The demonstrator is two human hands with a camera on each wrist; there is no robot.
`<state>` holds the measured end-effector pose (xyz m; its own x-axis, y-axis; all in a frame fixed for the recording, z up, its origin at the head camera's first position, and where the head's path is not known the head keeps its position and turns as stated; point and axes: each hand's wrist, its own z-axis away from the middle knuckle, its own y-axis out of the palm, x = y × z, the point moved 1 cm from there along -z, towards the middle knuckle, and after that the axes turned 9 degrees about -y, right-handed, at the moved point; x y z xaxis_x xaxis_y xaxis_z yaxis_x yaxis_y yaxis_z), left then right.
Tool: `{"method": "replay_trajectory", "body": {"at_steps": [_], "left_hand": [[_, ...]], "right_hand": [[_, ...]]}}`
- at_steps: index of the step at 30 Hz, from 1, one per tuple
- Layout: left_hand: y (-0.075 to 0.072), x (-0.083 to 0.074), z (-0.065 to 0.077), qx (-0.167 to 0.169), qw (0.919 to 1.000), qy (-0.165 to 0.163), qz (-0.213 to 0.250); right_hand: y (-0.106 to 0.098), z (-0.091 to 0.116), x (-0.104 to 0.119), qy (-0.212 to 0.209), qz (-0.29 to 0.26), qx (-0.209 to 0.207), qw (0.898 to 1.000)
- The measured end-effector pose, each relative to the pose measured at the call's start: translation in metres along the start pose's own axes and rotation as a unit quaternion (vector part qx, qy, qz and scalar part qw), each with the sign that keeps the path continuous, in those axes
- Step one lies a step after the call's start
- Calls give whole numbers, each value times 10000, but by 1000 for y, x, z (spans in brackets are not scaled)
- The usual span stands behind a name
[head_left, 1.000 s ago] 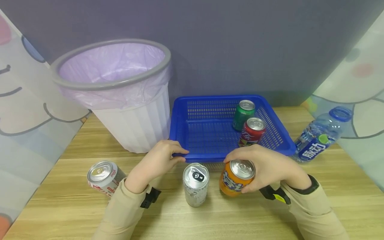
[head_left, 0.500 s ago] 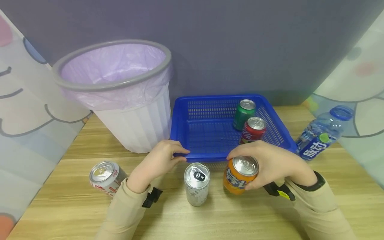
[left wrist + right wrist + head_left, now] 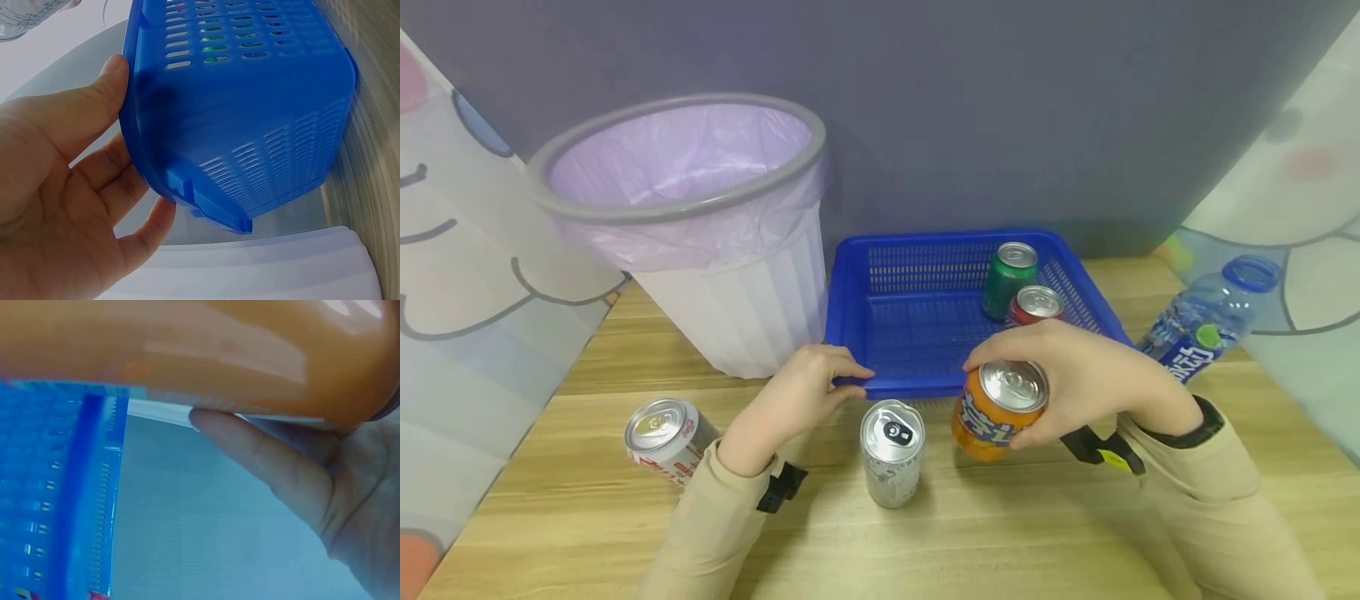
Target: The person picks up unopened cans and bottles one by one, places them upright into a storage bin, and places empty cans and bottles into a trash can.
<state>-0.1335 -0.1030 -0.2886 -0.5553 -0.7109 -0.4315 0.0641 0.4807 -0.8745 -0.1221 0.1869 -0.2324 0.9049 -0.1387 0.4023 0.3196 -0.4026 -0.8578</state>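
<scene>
Two bare-handed holds.
Left hand [image 3: 801, 398] pinches blue basket [image 3: 925, 390] at one corner (probably for steadiness); right hand [image 3: 1075, 375] grips orange can [image 3: 985, 421] high.

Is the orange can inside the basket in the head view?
No, the right hand holds the orange can outside the basket, at its near side.

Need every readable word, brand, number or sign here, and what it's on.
"芬达": orange can, stylised.
"动": plastic bottle; preceding character partly hidden.
White-and-red can: small script, probably "Coca-Cola"; large red lettering cut off.
Silver can: print too small.
Green can, red can: nothing legible.
</scene>
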Motion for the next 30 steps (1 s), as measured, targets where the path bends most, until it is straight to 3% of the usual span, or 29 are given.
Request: {"method": "replay_trajectory", "body": {"at_steps": [6, 14, 21, 30], "left_hand": [[-1, 0, 0, -15, 10000, 28, 55], [0, 0, 0, -65, 10000, 63, 41], [0, 0, -1, -69, 9999, 70, 42], [-1, 1, 1, -57, 10000, 43, -32]], "right_hand": [[-11, -7, 1, 107, 47, 81, 9999], [-18, -11, 2, -216, 92, -154, 9996], [-26, -16, 4, -99, 360, -105, 9992], [-34, -26, 2, -284, 447, -284, 9982]]}}
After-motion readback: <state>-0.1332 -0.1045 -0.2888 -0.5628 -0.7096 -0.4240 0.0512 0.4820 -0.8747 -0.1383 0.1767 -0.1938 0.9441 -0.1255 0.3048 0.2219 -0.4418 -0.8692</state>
